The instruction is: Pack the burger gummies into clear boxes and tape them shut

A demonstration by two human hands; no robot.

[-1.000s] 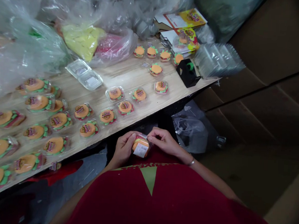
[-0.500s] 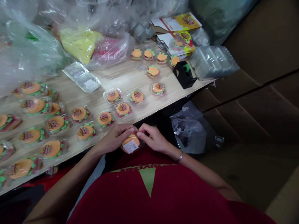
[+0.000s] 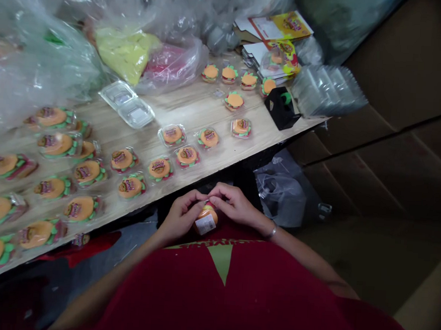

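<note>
— Far left of the counter (image 3: 194, 111)?
— Rows of packed burger sweets (image 3: 55, 180), each in a clear case, orange tops with green frill; clear plastic bags (image 3: 35, 69) heaped behind them.

— Centre?
— One empty open clamshell (image 3: 127, 104); a yellow bag (image 3: 124, 59) and a pink bag (image 3: 167, 64) behind it; five cased sweets in a loose cluster near the front edge.

— The hands?
— Below the counter edge, over a red shirt. Left hand (image 3: 180, 215) and right hand (image 3: 235, 205) meet around one burger sweet case (image 3: 205, 220), white label facing up. Fingers of both curled closed on it, fingertips touching at its top.

— Right end?
— Uncased burger sweets (image 3: 229, 75) in a row, a black tape dispenser (image 3: 282, 108), printed cards (image 3: 279, 26), a stack of empty clamshells (image 3: 325, 89). Cardboard beyond.
</note>
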